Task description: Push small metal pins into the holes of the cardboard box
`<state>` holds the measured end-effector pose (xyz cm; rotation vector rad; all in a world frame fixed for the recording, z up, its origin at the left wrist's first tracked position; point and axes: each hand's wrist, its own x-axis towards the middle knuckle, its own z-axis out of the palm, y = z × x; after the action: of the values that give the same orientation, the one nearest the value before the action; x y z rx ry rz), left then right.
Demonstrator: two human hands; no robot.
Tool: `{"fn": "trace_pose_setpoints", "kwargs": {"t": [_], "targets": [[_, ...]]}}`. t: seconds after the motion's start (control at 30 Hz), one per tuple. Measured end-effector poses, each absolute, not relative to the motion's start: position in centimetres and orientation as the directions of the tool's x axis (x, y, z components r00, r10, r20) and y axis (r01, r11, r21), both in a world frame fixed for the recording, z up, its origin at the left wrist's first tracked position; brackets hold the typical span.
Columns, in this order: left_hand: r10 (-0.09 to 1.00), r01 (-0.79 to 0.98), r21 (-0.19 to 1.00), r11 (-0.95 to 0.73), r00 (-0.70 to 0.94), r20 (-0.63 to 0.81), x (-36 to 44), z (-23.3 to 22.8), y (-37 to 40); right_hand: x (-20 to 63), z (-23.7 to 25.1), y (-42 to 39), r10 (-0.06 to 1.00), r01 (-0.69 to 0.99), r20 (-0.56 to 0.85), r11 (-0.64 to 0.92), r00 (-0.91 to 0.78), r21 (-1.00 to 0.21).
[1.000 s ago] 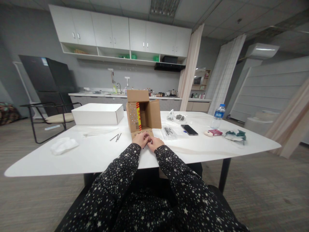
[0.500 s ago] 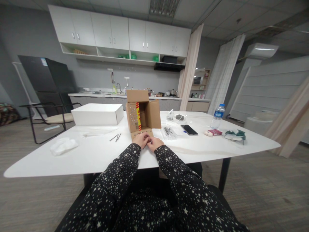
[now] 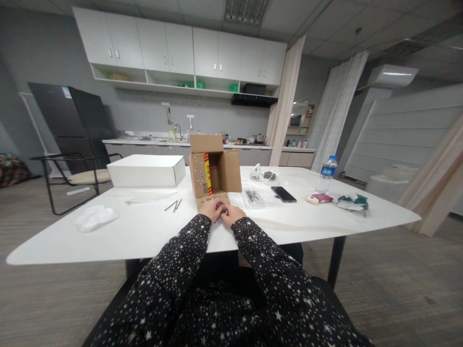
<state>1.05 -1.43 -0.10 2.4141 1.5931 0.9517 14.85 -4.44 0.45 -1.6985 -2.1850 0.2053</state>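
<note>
I see left hand (image 3: 212, 209) and right hand (image 3: 232, 213) curled together on the cardboard box (image 3: 215, 171) front flap at 12 o'clock, pinning it flat; grip contents unclear.

The room was evenly lit from a ceiling panel (image 3: 247, 9). Soft glare was seen on the table (image 3: 144, 226). Edges were bent by the wide lens; focus was sharp.
</note>
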Motion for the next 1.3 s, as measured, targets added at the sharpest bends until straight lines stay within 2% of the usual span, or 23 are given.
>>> {"fn": "trace_pose_setpoints", "kwargs": {"t": [0.8, 1.3], "targets": [[0.866, 0.791, 0.416, -0.449, 0.27, 0.42, 0.98, -0.42, -1.2, 14.99, 0.4, -4.82, 0.95, 0.903, 0.233, 0.28, -0.21, -0.327], [0.845, 0.757, 0.464, -0.459, 0.212, 0.491, 1.02, -0.25, -1.24, 15.05, 0.6, -4.98, 0.948, 0.893, 0.224, 0.293, -0.225, -0.341]]}}
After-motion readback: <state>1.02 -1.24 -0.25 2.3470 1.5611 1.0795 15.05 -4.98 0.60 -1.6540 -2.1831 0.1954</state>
